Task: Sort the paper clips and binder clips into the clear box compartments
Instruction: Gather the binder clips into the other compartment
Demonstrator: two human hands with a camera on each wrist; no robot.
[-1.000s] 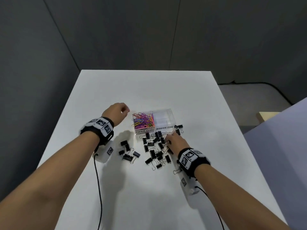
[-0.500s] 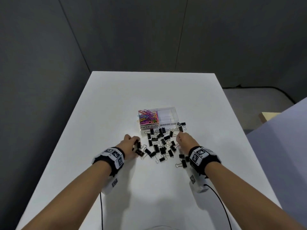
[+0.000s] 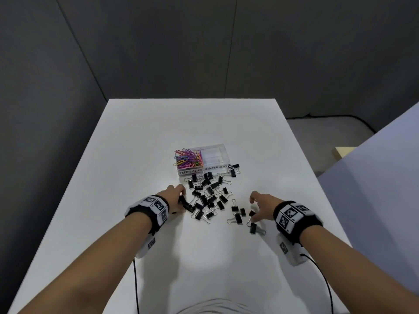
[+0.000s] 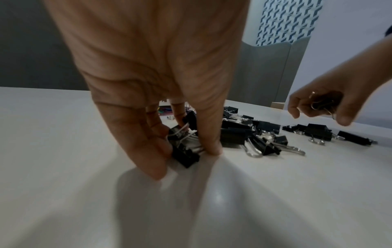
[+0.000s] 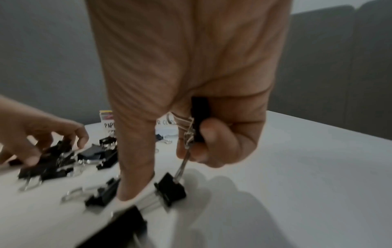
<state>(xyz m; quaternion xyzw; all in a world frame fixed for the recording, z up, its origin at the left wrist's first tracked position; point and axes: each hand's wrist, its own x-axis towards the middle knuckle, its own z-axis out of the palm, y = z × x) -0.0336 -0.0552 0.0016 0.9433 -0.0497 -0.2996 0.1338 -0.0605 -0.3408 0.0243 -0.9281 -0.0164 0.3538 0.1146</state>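
A clear box (image 3: 223, 148) stands mid-table. Its left compartment holds coloured paper clips (image 3: 187, 158); the right one, labelled for binder clips, shows only clear plastic. Black binder clips (image 3: 209, 197) lie scattered in front of it. My left hand (image 3: 182, 201) is at the pile's left edge, and in the left wrist view the left hand (image 4: 184, 159) pinches a few binder clips (image 4: 184, 156) against the table. My right hand (image 3: 254, 210) hovers over loose clips at the near right. In the right wrist view its curled fingers (image 5: 214, 134) hold a binder clip (image 5: 199, 115), and the thumb touches the table.
The white table (image 3: 204, 257) has dark walls behind and to the left. More loose binder clips (image 3: 233, 169) lie by the box's right corner. Cables (image 3: 136, 286) trail from both wrist cameras toward the near edge. A pale panel (image 3: 374, 200) stands on the right.
My left hand came from beside the box to the pile's left edge and closed on clips. My right hand drew back slightly toward me, holding a clip.
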